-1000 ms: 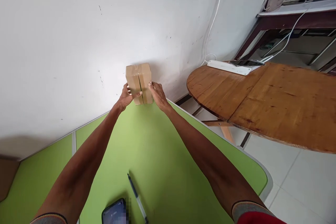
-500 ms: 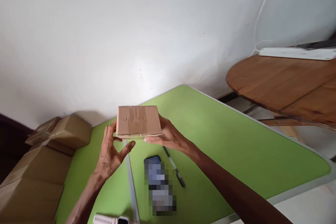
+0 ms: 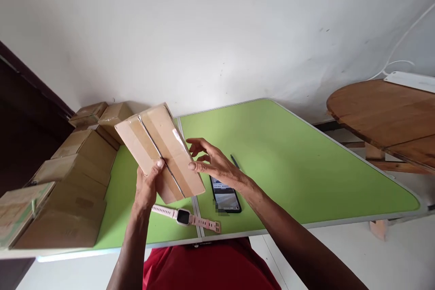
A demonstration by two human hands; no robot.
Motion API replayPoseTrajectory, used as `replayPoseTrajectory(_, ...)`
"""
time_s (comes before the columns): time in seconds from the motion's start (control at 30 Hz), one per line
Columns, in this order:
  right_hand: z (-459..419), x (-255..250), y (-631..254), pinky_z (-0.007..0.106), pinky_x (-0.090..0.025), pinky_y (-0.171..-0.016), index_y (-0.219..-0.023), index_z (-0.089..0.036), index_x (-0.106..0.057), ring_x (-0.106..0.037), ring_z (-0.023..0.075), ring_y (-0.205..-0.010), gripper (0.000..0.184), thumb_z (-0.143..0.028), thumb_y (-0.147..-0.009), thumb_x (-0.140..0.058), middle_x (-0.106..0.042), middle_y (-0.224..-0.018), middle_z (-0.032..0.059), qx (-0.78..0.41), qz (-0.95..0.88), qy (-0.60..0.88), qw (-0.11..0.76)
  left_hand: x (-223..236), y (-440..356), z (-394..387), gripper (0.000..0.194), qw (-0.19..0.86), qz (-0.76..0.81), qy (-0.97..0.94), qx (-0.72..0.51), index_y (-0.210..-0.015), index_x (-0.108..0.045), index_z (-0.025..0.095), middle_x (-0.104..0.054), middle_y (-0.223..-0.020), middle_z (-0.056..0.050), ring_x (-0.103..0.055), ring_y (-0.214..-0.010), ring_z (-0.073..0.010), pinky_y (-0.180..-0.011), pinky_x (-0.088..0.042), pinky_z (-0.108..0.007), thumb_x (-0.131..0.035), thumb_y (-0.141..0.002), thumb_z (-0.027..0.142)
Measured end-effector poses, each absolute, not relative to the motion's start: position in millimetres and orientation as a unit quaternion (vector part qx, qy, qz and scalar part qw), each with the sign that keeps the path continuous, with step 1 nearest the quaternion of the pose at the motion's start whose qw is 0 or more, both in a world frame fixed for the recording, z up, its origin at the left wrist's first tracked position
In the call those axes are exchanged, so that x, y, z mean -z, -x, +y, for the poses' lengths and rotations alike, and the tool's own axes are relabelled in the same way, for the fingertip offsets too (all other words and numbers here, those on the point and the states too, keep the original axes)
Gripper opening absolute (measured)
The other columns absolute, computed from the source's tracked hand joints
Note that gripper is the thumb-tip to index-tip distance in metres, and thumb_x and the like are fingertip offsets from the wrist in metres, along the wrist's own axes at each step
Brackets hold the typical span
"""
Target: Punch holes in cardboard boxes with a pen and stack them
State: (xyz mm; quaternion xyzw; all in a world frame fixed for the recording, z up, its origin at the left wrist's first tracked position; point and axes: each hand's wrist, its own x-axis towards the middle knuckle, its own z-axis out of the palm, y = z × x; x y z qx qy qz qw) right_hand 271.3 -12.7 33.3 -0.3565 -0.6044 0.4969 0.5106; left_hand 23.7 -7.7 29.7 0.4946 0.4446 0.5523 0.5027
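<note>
A taped cardboard box (image 3: 136, 138) is held tilted above the green table, its broad face with a dark lengthwise seam turned toward me. My left hand (image 3: 148, 183) grips its lower left edge, thumb pressed on the face near the seam. Beside the right edge is my right hand (image 3: 215, 163), its fingers apart and curved, thumb tip at or very near the box; whether it touches I cannot tell. Below the hands lie a smartphone (image 3: 226, 197) with a lit screen, a pen (image 3: 234, 161) and a pink-strapped smartwatch (image 3: 184, 217).
Several cardboard boxes (image 3: 86, 145) line the left side of the green table (image 3: 288, 163). A white wall rises behind it. To the right stands a round brown wooden table (image 3: 374, 108) carrying a white power strip (image 3: 413, 80).
The box has been turned from its narrow side to its broad seamed face. My left hand now grips it, and my right hand has loosened its hold. The view has shifted, showing more boxes.
</note>
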Motion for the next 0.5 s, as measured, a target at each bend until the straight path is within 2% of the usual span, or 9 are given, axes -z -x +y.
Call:
replayPoseTrajectory(0.1, -17.5, -31.5, -266.0, 0.045, -0.061, -0.100, -0.150, -0.029, -0.068, -0.067, 0.0325, -0.133, 0.076, -0.063, -0.086, -0.090, -0.072, -0.139, 0.0128, -0.501, -0.603, 0.383, 0.488, -29.4, -28.0, -10.9, 0.078, 0.527, 0.440, -0.422, -0.592, -0.130, -0.078, 0.015, -0.084, -0.129, -0.016, -0.080, -0.125, -0.0394, -0.108, -0.067, -0.050, -0.094, -0.076, 0.069)
replayPoseTrajectory(0.17, -21.6, -30.6, -263.3, 0.048, -0.060, -0.104, -0.148, -0.029, -0.069, -0.067, 0.0351, -0.138, 0.073, -0.065, -0.088, -0.089, -0.074, -0.143, 0.0131, -0.525, -0.597, 0.385, 0.470, -32.2, -29.1, -13.7, 0.081, 0.531, 0.447, -0.407, -0.594, -0.130, -0.077, 0.015, -0.084, -0.128, -0.016, -0.080, -0.126, -0.0409, -0.110, -0.067, -0.052, -0.093, -0.075, 0.072)
replayPoseTrajectory(0.27, -27.5, -27.9, -260.6, 0.049, -0.059, -0.105, -0.141, -0.028, -0.074, -0.072, 0.0345, -0.131, 0.063, -0.068, -0.092, -0.082, -0.079, -0.138, 0.0110, -0.566, -0.582, 0.356, 0.463, -37.4, -29.3, -18.7, 0.086, 0.542, 0.448, -0.407, -0.583, -0.131, -0.077, 0.016, -0.084, -0.129, -0.016, -0.078, -0.130, -0.0431, -0.111, -0.067, -0.055, -0.089, -0.074, 0.081)
replayPoseTrajectory(0.37, -30.8, -22.2, -260.0, 0.046, -0.060, -0.100, -0.132, -0.027, -0.078, -0.076, 0.0329, -0.123, 0.059, -0.070, -0.092, -0.080, -0.082, -0.135, 0.0086, -0.582, -0.550, 0.347, 0.488, -41.8, -31.0, -20.9, 0.093, 0.555, 0.439, -0.438, -0.555, -0.133, -0.078, 0.020, -0.083, -0.133, -0.016, -0.073, -0.139, -0.0446, -0.113, -0.066, -0.058, -0.072, -0.080, 0.096)
replayPoseTrajectory(0.43, -31.0, -16.2, -259.4, 0.046, -0.063, -0.098, -0.130, -0.027, -0.079, -0.076, 0.0345, -0.125, 0.064, -0.076, -0.090, -0.078, -0.082, -0.134, 0.0084, -0.605, -0.509, 0.349, 0.504, -42.9, -33.9, -19.4, 0.098, 0.553, 0.425, -0.471, -0.540, -0.136, -0.077, 0.022, -0.082, -0.133, -0.016, -0.071, -0.143, -0.0450, -0.114, -0.064, -0.060, -0.059, -0.084, 0.102)
replayPoseTrajectory(0.5, -30.2, -8.6, -256.7, 0.047, -0.065, -0.098, -0.130, -0.026, -0.079, -0.077, 0.0367, -0.127, 0.072, -0.083, -0.086, -0.075, -0.084, -0.129, 0.0099, -0.640, -0.457, 0.352, 0.507, -41.4, -37.3, -16.6, 0.100, 0.551, 0.416, -0.490, -0.532, -0.137, -0.077, 0.022, -0.083, -0.133, -0.016, -0.069, -0.145, -0.0456, -0.116, -0.063, -0.061, -0.060, -0.082, 0.104)
